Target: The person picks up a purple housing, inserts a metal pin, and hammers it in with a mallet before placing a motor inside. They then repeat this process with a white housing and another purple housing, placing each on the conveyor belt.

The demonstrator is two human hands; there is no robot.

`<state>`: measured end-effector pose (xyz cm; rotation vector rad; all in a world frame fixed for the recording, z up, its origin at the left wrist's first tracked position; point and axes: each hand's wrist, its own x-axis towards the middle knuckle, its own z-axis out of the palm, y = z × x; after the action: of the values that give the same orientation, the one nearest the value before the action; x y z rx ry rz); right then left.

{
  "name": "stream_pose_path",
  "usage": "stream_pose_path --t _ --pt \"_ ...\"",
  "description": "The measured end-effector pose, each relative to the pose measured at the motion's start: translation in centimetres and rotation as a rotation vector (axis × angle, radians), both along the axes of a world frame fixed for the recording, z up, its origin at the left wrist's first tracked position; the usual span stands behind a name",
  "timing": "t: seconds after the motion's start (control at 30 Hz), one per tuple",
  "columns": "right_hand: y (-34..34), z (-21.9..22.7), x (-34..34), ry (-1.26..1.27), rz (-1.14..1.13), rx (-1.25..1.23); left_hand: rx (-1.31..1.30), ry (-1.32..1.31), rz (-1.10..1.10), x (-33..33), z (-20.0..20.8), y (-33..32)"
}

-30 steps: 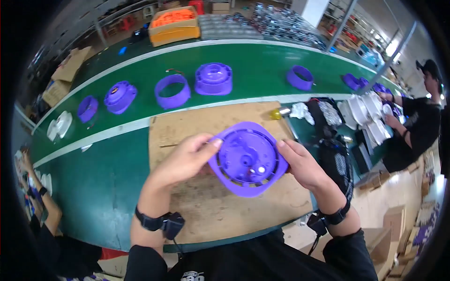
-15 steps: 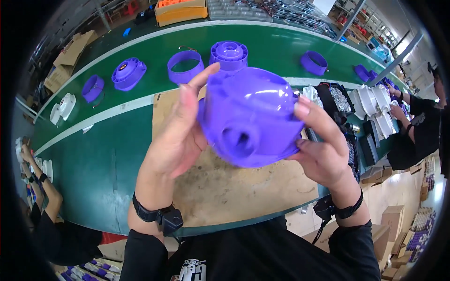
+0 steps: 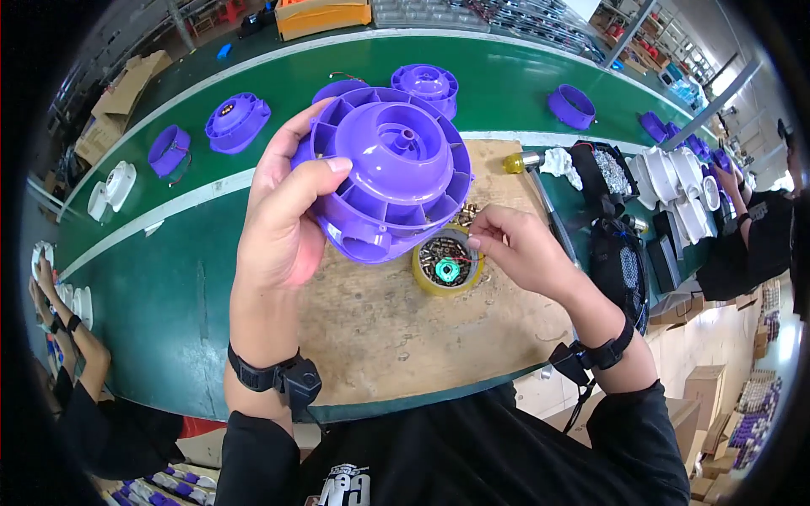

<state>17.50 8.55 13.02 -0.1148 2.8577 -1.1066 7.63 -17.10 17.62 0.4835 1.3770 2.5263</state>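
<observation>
My left hand (image 3: 283, 215) grips a large round purple plastic fan housing (image 3: 390, 173) with radial ribs and a central hub, held up above a wooden board (image 3: 396, 329). My right hand (image 3: 515, 249) reaches down to a yellow tape ring (image 3: 447, 263) filled with small brass screws, its fingertips pinching at the rim beside a small green and red part. I cannot tell whether a screw is between the fingers. Both wrists wear black straps.
A green conveyor belt (image 3: 152, 287) carries more purple housings (image 3: 236, 121) and purple rings (image 3: 572, 105). A yellow-handled tool (image 3: 521, 160), white parts (image 3: 675, 181) and black trays lie at the right. Other people's arms show at the left and right edges. An orange bin (image 3: 325, 15) stands far back.
The right hand has let go of the housing and dropped to the screw ring. The left hand alone now holds the housing, turned so its ribbed face points at me.
</observation>
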Motion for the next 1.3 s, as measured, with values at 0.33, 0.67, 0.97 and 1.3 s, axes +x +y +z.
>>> stream_pose_path --t 0.33,0.67,0.97,1.3 --pt "-0.9 5.5 -1.3 0.053 -0.005 -0.472 -0.082 -0.049 0.014 -2.0 -2.6 -0.1" --pt "-2.8 13.8 -4.8 0.468 -0.014 -0.463 0.033 -0.244 -0.189 -0.8 -4.3 2.4" --pt "-1.5 9.9 -4.0 0.210 -0.006 -0.334 0.209 -0.289 -0.256 -0.2 -4.1 2.6" --pt "-1.8 3.6 -3.8 0.239 0.005 -0.177 0.087 -0.272 -0.131 1.1 -4.8 4.3"
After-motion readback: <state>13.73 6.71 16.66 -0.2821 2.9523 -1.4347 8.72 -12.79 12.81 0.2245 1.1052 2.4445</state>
